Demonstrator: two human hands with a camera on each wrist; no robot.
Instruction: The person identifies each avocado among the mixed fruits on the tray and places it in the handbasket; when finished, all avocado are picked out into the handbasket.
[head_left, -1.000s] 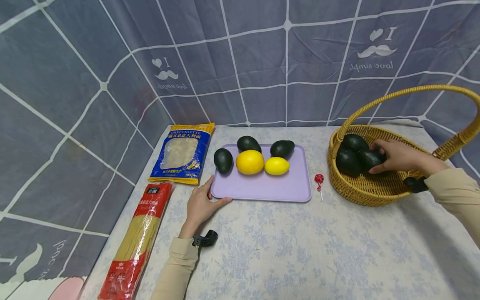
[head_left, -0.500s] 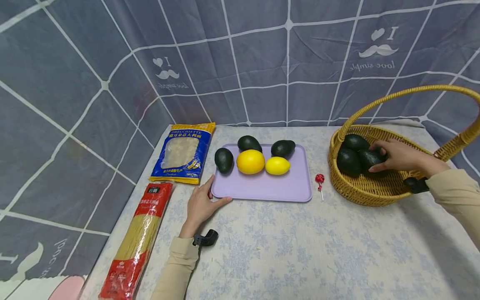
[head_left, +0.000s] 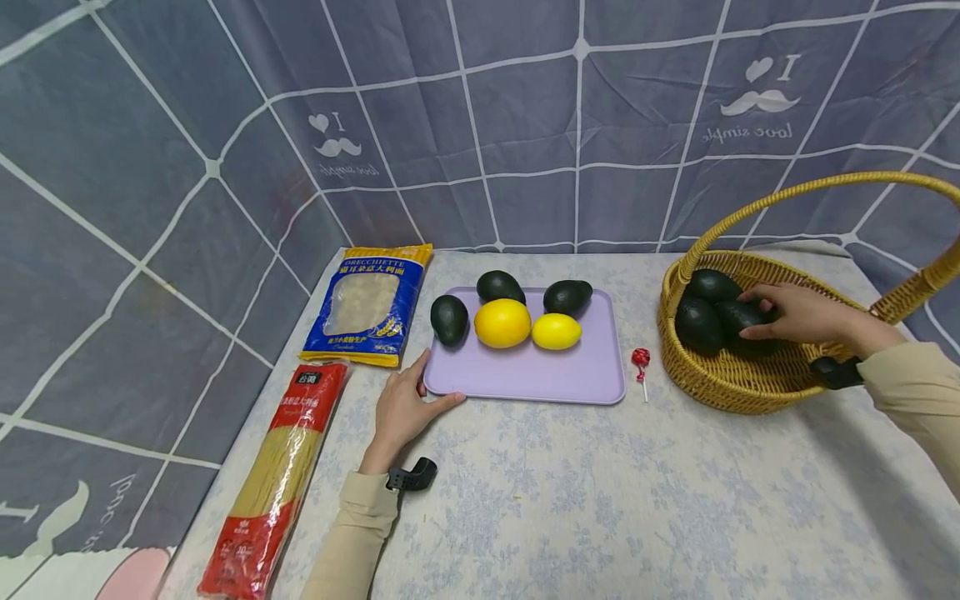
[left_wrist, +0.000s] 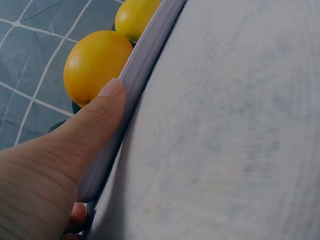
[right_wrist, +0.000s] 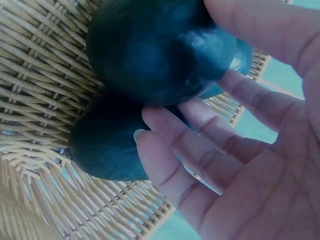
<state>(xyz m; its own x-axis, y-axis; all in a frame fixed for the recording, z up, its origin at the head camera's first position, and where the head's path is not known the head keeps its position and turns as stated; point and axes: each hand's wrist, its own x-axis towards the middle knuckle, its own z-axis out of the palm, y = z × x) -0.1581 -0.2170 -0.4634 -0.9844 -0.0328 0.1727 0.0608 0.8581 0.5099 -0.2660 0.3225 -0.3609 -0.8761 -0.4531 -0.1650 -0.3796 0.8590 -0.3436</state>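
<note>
My left hand (head_left: 402, 406) holds the front left corner of the lilac tray (head_left: 525, 377), its thumb along the front rim in the left wrist view. On the tray lie an orange (head_left: 502, 323), a lemon (head_left: 557, 332) and dark green avocados: one at the left (head_left: 449, 320), one at the back (head_left: 500, 287) and one back right (head_left: 567, 297). Inside the wicker basket (head_left: 701, 382) my right hand (head_left: 806, 312) grips an avocado (right_wrist: 155, 50), thumb and fingers on opposite sides. Another avocado (right_wrist: 112, 145) lies beneath it in the right wrist view. The avocados partly hide one another.
A red-wrapped lollipop (head_left: 641, 360) lies between tray and basket. The basket's tall handle (head_left: 817, 180) arches over my right arm. Left of the tray lie a blue bag of orecchiette (head_left: 365, 307) and a red pack of spaghetti (head_left: 276, 475). A grey curtain (head_left: 517, 125) hangs behind.
</note>
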